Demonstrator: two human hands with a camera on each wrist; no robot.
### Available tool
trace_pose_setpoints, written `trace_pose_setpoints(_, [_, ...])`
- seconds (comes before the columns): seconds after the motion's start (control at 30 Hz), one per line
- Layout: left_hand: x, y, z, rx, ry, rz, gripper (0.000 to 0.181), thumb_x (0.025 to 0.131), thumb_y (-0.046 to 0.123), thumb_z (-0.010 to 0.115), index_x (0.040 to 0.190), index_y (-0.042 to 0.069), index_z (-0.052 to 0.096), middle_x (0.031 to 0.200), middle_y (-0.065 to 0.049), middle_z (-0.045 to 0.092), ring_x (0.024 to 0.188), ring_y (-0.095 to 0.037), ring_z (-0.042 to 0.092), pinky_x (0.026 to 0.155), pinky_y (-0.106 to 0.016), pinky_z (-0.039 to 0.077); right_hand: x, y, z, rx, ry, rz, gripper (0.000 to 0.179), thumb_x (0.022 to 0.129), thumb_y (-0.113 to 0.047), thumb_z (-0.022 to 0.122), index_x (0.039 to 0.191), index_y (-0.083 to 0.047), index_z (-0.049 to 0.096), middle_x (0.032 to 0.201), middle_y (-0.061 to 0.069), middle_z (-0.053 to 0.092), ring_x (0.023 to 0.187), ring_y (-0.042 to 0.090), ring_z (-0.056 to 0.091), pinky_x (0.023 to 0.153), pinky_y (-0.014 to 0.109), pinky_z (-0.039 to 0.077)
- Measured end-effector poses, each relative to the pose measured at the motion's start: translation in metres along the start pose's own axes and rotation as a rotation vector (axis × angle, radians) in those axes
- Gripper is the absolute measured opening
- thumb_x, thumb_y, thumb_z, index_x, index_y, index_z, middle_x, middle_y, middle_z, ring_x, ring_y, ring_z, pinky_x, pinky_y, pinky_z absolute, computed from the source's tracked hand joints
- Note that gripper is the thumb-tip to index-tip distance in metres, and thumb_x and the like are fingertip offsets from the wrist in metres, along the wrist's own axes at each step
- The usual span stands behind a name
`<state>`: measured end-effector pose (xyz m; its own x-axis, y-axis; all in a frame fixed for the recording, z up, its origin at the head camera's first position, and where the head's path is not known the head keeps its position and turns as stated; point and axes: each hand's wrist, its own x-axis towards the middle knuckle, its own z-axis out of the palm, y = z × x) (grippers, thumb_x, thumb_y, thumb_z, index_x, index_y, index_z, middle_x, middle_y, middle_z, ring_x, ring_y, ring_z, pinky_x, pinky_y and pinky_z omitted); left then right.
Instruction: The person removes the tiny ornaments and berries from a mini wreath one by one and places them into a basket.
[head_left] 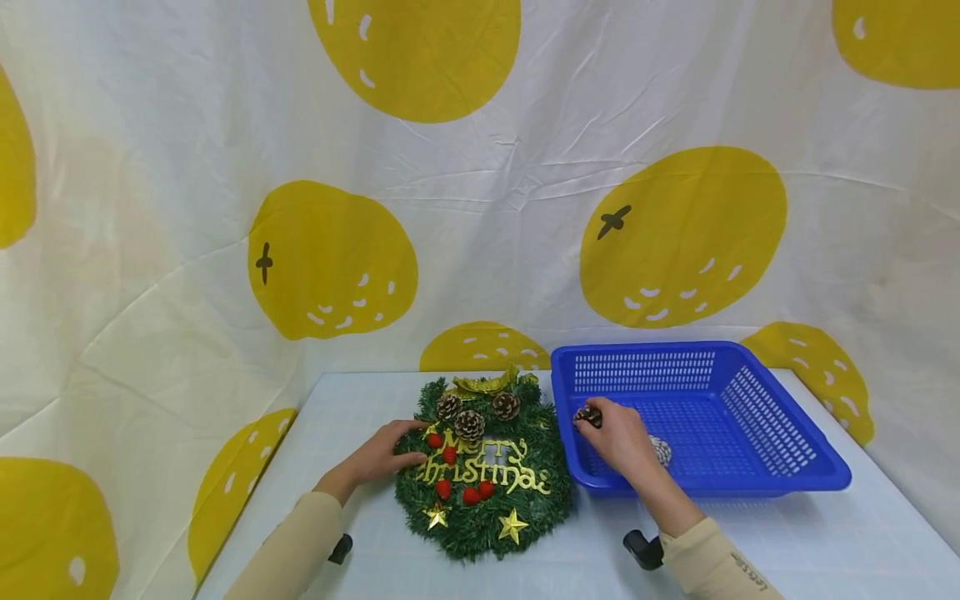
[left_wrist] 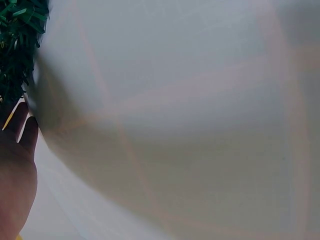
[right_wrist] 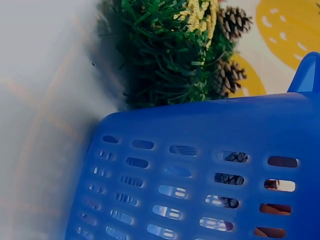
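Note:
A green Christmas wreath [head_left: 555, 442] lies flat, trimmed with gold "Merry Christmas" lettering [head_left: 525, 477], red berries, gold stars and several pine cones. At its left edge rests my left hand [head_left: 390, 454], thumb and fingers apart; in the left wrist view its extended fingers reach the green tinsel [left_wrist: 20, 47]. My right hand [head_left: 626, 440] pinches a brown pine cone [head_left: 587, 416] at the left side of the blue basket [head_left: 757, 482]. Through the basket's slots the right wrist view shows parts of the cone and hand. A whitish pine cone [head_left: 661, 451] sits inside, partly hidden by my right wrist.
The basket stands at the wreath's right, its left rim close to the tinsel. Both are on a white table [head_left: 341, 417] with faint checks. Behind hangs a white curtain [head_left: 480, 200] printed with yellow fruit. Black wrist-camera mounts [head_left: 643, 550] project from both wrists.

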<state>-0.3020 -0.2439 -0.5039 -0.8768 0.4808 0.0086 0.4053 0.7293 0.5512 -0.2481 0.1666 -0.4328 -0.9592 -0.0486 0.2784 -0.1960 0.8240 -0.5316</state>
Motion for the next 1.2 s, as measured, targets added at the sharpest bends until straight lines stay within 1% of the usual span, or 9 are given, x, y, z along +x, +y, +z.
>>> trace_pose_setpoints(0.23, [0.0,0.001,-0.001,-0.004,-0.005,-0.002,0.063,0.093,0.046,0.064,0.144,0.012,0.046,0.143,-0.016,0.046,0.133,-0.039,0.04,0.105,-0.06,0.033,-0.002,-0.002,-0.001,0.007,-0.032,0.02,0.041,0.088,-0.016,0.072,0.121,0.007,0.064,0.106,0.022,0.068,0.095,0.04,0.065,0.079,0.05,0.053])
trace_pose_setpoints(0.43, [0.001,0.002,-0.001,-0.007,-0.005,-0.001,0.063,0.094,0.045,0.064,0.144,0.012,0.046,0.143,-0.015,0.046,0.133,-0.039,0.04,0.105,-0.06,0.033,-0.001,-0.004,-0.004,0.003,-0.021,0.004,0.042,0.089,-0.016,0.07,0.123,0.008,0.062,0.115,0.025,0.066,0.103,0.043,0.062,0.087,0.053,0.05])
trace_pose_setpoints(0.5, [0.0,0.002,-0.001,-0.011,-0.007,-0.002,0.063,0.093,0.045,0.064,0.144,0.012,0.046,0.143,-0.015,0.046,0.133,-0.039,0.04,0.105,-0.06,0.033,-0.001,-0.007,-0.005,0.008,-0.018,-0.003,0.042,0.09,-0.016,0.07,0.123,0.008,0.062,0.116,0.025,0.066,0.104,0.043,0.062,0.087,0.053,0.05])
trace_pose_setpoints(0.67, [0.0,0.002,-0.002,-0.013,-0.007,0.0,0.063,0.093,0.044,0.065,0.144,0.011,0.046,0.143,-0.016,0.045,0.134,-0.04,0.039,0.105,-0.06,0.032,-0.002,-0.015,-0.007,0.023,-0.007,-0.017,0.043,0.09,-0.019,0.07,0.125,0.005,0.062,0.116,0.024,0.066,0.104,0.042,0.063,0.087,0.053,0.05])
trace_pose_setpoints(0.83, [0.0,0.0,-0.001,-0.006,-0.003,0.008,0.063,0.094,0.044,0.064,0.144,0.011,0.046,0.143,-0.016,0.046,0.133,-0.04,0.039,0.105,-0.061,0.033,-0.004,-0.025,-0.008,0.051,-0.009,-0.021,0.047,0.091,-0.024,0.07,0.128,0.004,0.061,0.122,0.022,0.064,0.11,0.041,0.061,0.091,0.052,0.049])
trace_pose_setpoints(0.9, [0.0,-0.001,-0.001,-0.003,-0.003,0.009,0.063,0.093,0.045,0.064,0.144,0.011,0.047,0.143,-0.016,0.046,0.133,-0.04,0.039,0.105,-0.06,0.033,-0.006,-0.029,-0.008,0.063,-0.016,-0.029,0.049,0.092,-0.025,0.069,0.129,0.004,0.06,0.123,0.022,0.064,0.11,0.04,0.061,0.09,0.052,0.049])
trace_pose_setpoints(1.07, [0.001,-0.003,0.0,0.001,-0.003,0.008,0.063,0.093,0.046,0.064,0.144,0.013,0.047,0.143,-0.015,0.046,0.134,-0.039,0.04,0.105,-0.06,0.033,-0.011,-0.038,-0.005,0.081,-0.015,-0.057,0.048,0.092,-0.025,0.07,0.128,0.004,0.061,0.121,0.021,0.065,0.103,0.037,0.064,0.087,0.05,0.051])
trace_pose_setpoints(1.2, [0.001,-0.003,0.0,-0.007,-0.005,0.005,0.064,0.093,0.047,0.064,0.144,0.013,0.047,0.144,-0.015,0.046,0.134,-0.039,0.039,0.105,-0.06,0.033,-0.013,-0.045,-0.003,0.092,-0.015,-0.069,0.046,0.091,-0.025,0.071,0.127,0.002,0.062,0.121,0.019,0.065,0.106,0.036,0.063,0.087,0.051,0.051])
